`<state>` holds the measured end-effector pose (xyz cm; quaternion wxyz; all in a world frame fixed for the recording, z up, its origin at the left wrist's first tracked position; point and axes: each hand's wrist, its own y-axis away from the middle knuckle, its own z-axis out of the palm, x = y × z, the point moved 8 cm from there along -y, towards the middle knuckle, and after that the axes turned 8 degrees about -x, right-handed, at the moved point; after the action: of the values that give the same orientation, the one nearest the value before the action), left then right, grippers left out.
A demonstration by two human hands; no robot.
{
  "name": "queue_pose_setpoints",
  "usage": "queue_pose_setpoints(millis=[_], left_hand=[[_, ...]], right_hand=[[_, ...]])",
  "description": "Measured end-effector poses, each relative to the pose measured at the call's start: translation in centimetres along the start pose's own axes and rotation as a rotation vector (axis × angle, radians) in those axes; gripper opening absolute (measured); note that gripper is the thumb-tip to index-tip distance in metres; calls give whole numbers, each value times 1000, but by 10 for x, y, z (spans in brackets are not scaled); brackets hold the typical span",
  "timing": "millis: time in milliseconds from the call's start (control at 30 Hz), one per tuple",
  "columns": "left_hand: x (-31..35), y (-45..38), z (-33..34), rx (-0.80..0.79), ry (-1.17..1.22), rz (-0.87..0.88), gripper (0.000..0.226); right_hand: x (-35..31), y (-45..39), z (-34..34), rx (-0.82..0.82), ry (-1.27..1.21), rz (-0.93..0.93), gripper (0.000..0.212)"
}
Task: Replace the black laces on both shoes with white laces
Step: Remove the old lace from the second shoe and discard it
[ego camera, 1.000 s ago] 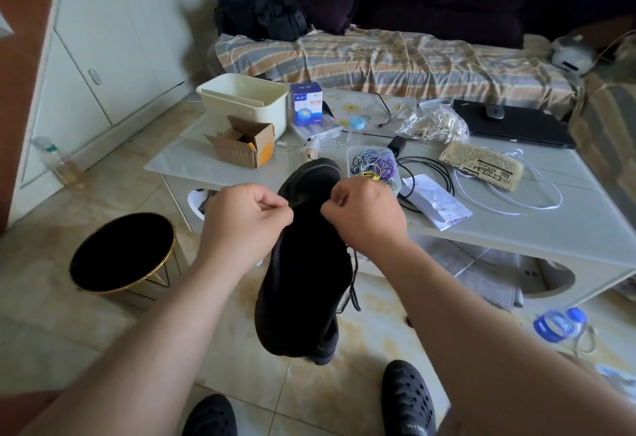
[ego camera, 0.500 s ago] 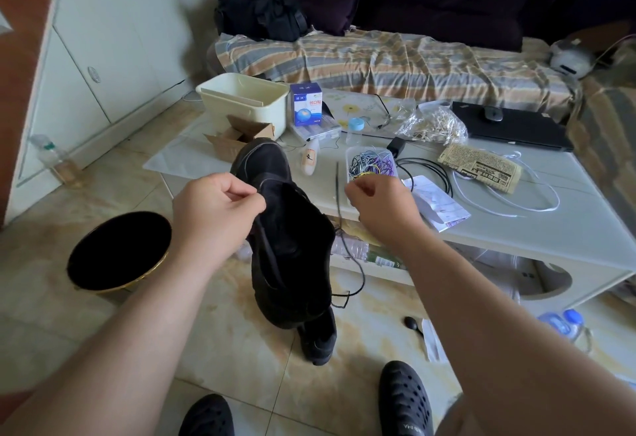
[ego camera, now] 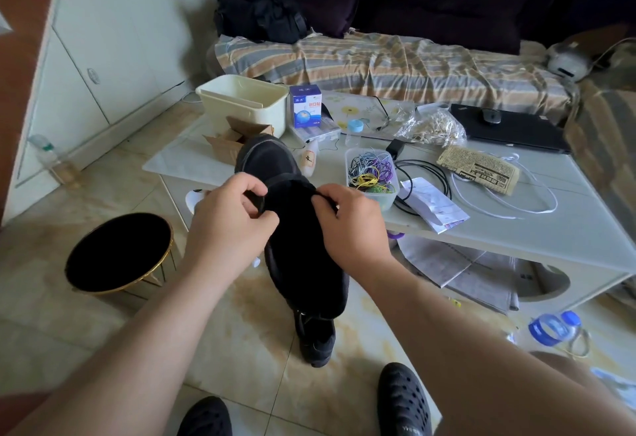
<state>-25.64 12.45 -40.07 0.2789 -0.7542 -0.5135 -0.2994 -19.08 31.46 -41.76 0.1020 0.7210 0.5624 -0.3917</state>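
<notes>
Left hand [ego camera: 229, 225] pinches the left edge of the black shoe [ego camera: 296, 246], fingers curled round it; the shoe is held in the air just in front of the table [ego camera: 568, 239], toe pointing away. Right hand [ego camera: 351, 229] grips the shoe's right edge, fingers curled. A second shoe [ego camera: 315, 339] stands on the floor below the held shoe. White laces [ego camera: 509, 205] lie on the table, right of the shoe. Risk: the grip is at the edges only, so a tug may tip or drop the shoe.
</notes>
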Motion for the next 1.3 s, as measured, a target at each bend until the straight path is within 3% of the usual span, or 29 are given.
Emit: queue_pose_setpoints(millis=[100,200,400,500,633,767,867,933,1000,1067,1133,1233,1300], left_hand=[[18,1,-1,118,-248,224,24],[33,4,-2,210,-266,421,23],[37,5,-6,305,-284,536,13],[31,4,-11,313,-166,524,7],[31,4,-3,202,-64,458,2],[35,9,5,88,36,380,12],[31,4,8,-27,479,229,14],[19,-3,-5,22,748,129,21],[4,-13,-28,151,595,81,19],[-3,-20,-39,175,107,77,11],[-7,-23,-20,27,-145,83,17],[-1,-14,29,-241,-243,146,48],[7,-6,52,-317,-349,227,49]], right_hand=[[-11,5,0,60,5,-88,20],[-18,8,0,82,27,-134,26],[-27,17,-2,112,45,-198,21],[-26,16,-3,109,42,-191,22],[-16,13,4,71,170,-164,22],[22,3,16,-60,271,57,24],[59,2,18,-131,271,257,26],[77,4,14,-148,261,336,27],[89,6,8,-162,279,389,26],[90,6,4,-176,322,372,26],[79,6,4,-180,341,312,26],[57,8,6,-149,315,214,25],[42,10,11,-141,304,136,26]])
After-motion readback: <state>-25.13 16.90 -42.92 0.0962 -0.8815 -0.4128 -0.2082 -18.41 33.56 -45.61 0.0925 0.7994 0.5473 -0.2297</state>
